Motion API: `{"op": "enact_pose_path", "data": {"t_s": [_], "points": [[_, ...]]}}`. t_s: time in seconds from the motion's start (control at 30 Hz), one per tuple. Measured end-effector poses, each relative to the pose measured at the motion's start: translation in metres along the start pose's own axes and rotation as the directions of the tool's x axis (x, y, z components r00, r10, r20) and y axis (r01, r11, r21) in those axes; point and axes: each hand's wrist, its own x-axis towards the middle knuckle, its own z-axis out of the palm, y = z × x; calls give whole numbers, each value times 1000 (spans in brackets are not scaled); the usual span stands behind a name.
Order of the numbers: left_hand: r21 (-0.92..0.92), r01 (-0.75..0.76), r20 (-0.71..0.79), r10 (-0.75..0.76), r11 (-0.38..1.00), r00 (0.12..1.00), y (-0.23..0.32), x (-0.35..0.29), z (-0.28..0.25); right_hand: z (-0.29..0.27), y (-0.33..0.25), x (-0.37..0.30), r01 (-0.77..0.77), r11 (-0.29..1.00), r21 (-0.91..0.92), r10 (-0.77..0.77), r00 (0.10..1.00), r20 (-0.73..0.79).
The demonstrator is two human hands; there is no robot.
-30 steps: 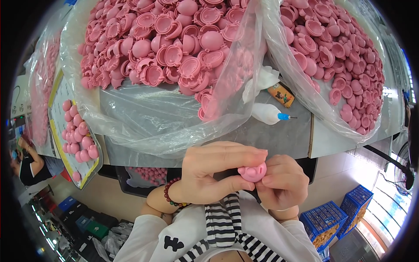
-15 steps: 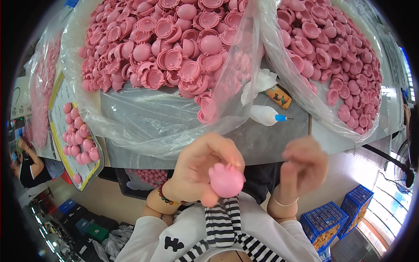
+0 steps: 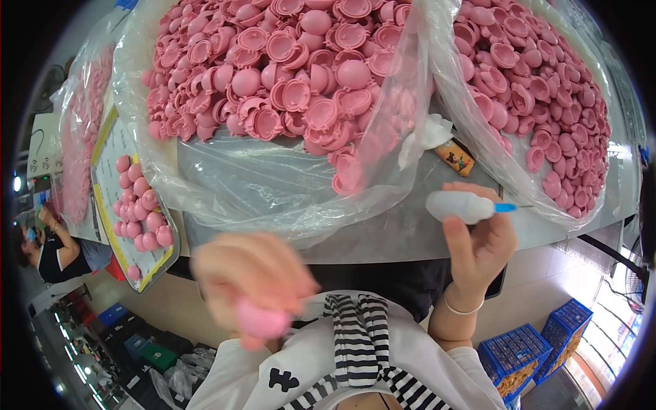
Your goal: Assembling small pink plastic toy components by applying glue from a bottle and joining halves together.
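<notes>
My left hand [image 3: 246,270], smeared by motion, is closed around a round pink plastic ball [image 3: 263,318] in front of my chest. My right hand [image 3: 482,249] grips a small white squeeze bottle [image 3: 456,206] with a blue needle tip, thumb beneath and fingers behind it, the needle pointing right. Beyond both hands, a clear plastic bag [image 3: 273,198] lies spread on the table, heaped with pink half-shells [image 3: 297,96]. At the left, a tray with a yellow edge [image 3: 109,236] carries several closed pink balls [image 3: 142,203].
A second clear bag of pink shells [image 3: 540,102] stands at the far right. Near the right hand lie a white tissue [image 3: 432,133] and a small orange packet [image 3: 455,157]. Blue crates [image 3: 514,355] sit on the floor at right. Another person [image 3: 58,253] works at far left.
My left hand has moved left with the pink ball. The right hand, empty before, now holds the squeeze bottle, lifted off the table. The whole view has shifted slightly.
</notes>
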Motion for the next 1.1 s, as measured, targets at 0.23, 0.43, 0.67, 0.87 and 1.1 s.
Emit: {"op": "enact_pose_path", "data": {"t_s": [0.23,0.43,0.67,0.87,1.1], "points": [[551,694,-503,479,-463,719,105,-47,-71,-12,-5,-5,-62,986,157,56,998,41],[878,407,-357,223,-251,907,44,8,-23,-11,-4,-14,-8,980,200,-3,999,54],[932,199,-217,-27,-304,976,5,44,-16,-18,-5,-23,27,982,185,-40,997,64],[918,356,-334,143,-176,932,2,40,-7,-23,-3,-24,-16,976,219,0,997,75],[903,378,-367,93,-202,926,10,34,-8,-15,-7,-18,54,961,271,-79,994,82]]}}
